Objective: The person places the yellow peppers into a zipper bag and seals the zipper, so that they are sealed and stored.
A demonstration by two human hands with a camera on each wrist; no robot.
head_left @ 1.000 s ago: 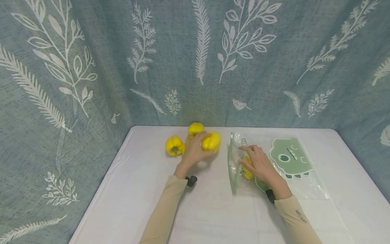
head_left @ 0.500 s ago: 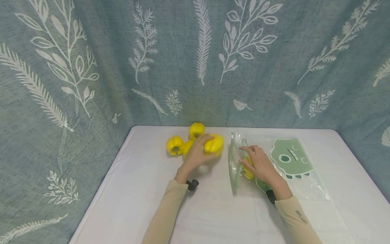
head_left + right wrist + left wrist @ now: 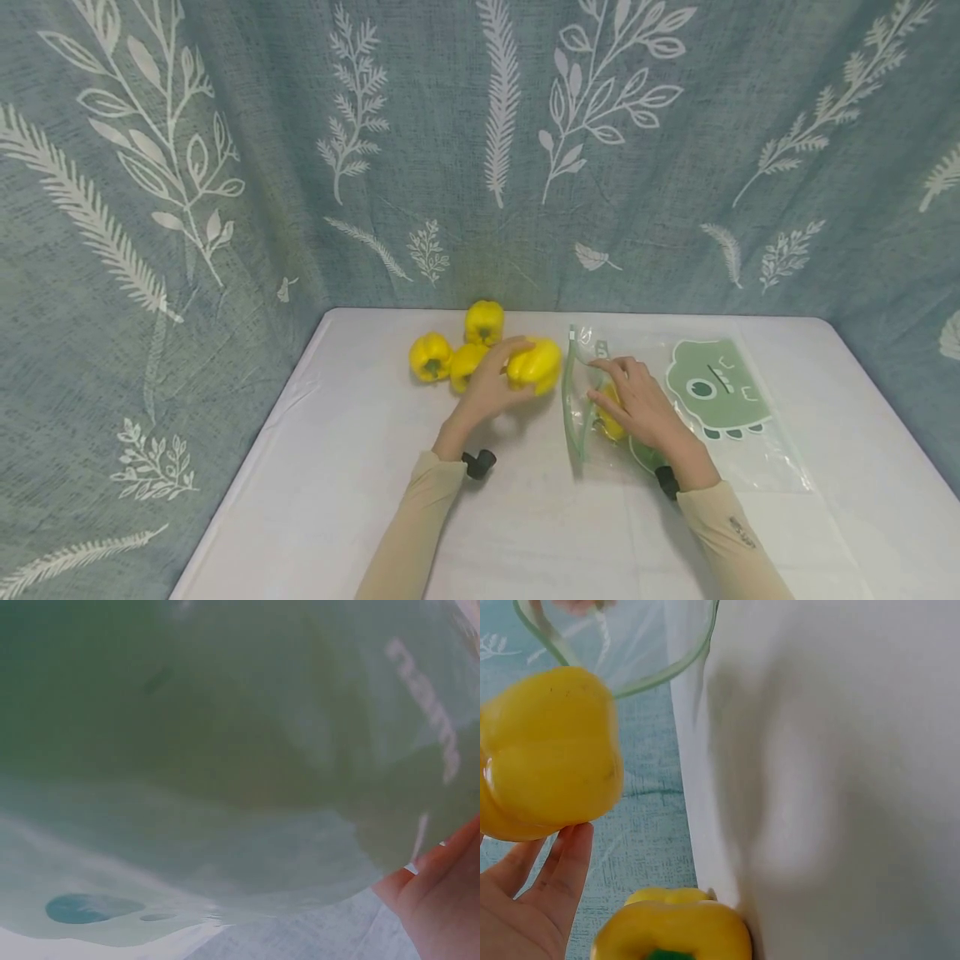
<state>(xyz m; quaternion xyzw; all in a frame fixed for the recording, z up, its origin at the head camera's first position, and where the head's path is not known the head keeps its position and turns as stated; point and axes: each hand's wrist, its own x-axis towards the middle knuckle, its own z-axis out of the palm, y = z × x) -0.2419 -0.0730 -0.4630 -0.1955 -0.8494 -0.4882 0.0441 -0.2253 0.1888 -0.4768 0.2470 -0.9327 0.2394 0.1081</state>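
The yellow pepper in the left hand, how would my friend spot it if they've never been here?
Start at the white table in front of the leafy curtain. Find the clear bag with green shapes; just left of its mouth is the yellow pepper. It alone is gripped by the left hand; the three peppers farther left rest on the table.

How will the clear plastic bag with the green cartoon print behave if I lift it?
The clear plastic bag is probably floppy: its thin film wrinkles and its green-edged mouth bows open. Its glossy surface may feel slippery. Lifted, it would likely sag around the yellow bell pepper lying just inside the mouth.
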